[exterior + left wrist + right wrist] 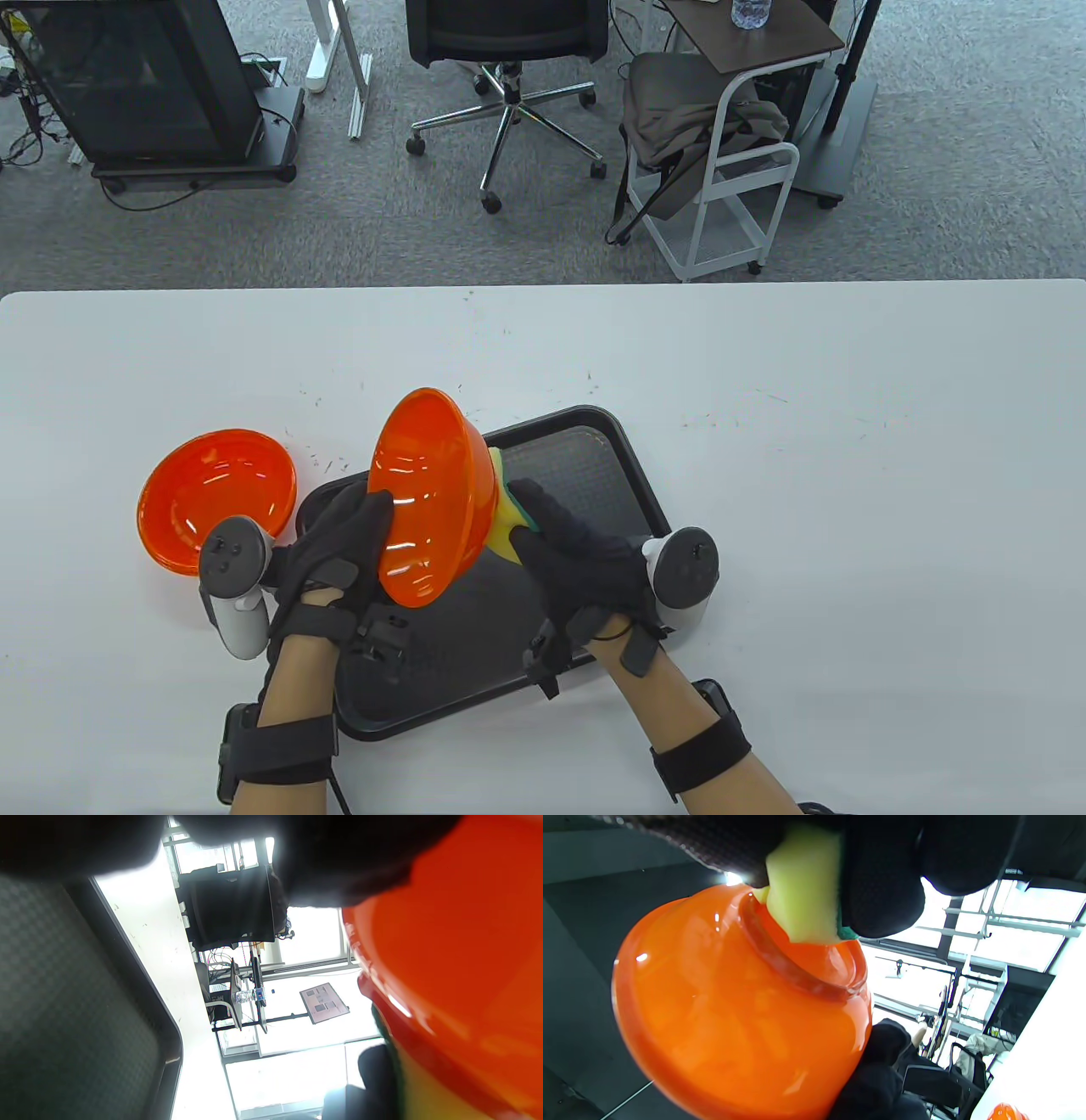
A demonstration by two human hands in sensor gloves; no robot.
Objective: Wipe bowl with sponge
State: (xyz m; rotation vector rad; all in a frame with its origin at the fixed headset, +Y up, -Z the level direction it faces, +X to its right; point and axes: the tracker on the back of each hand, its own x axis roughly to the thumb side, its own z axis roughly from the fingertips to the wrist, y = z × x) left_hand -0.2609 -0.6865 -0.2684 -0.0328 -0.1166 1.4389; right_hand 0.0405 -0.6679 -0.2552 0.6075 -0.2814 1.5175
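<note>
My left hand grips the rim of an orange translucent bowl and holds it tilted on its side above the black tray, its opening toward the left. My right hand holds a yellow sponge with a green backing and presses it against the bowl's outer base. In the right wrist view the sponge touches the ring foot of the bowl. In the left wrist view the bowl fills the right side.
A second orange bowl sits upright on the white table, left of the tray. Beyond the table's far edge stand an office chair and a white cart.
</note>
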